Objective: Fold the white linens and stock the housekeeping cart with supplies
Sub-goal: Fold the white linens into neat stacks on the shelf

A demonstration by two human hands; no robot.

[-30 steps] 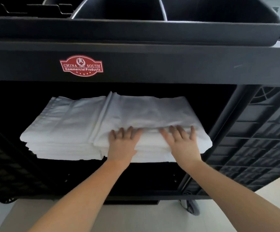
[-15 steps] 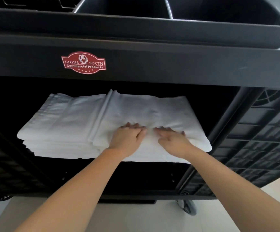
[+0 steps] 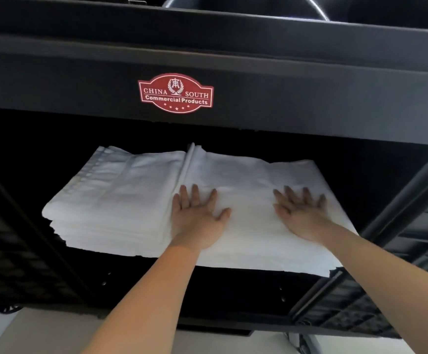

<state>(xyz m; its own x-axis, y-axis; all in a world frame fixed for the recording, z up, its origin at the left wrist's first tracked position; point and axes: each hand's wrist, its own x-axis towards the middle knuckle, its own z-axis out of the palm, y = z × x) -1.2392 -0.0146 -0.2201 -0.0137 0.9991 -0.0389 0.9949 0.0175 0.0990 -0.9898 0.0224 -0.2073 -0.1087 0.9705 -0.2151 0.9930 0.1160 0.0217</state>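
Left hand, right hand flat on linens, shelf beneath hidden

Dim, soft daylight; deep black shadow inside the cart; overexposed white linens; wide-angle bending at edges

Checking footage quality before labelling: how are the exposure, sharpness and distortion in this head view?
Head view: white linens near blown out, fold detail faint; shelf interior behind them crushed to black; red logo sticker sharp and readable; cart top rail bows from wide-angle distortion; left hand and right hand slightly soft.
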